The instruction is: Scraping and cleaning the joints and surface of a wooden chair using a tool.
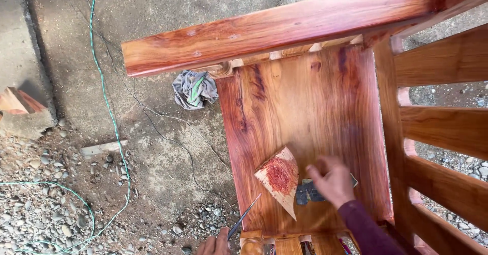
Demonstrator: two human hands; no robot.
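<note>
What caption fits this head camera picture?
Right hand rubs the reddish wooden chair seat; left hand holds a thin tool.

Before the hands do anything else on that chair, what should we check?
1. Right hand on the dark rag on the chair seat: ok.
2. Left hand grips the thin tool: ok.
3. Stained paper piece lies flat on the seat: ok.
4. Seat evenly coloured: not ok, patchy.
5. Stain dry: cannot tell.
6. Green cord away from the chair: ok.
</note>
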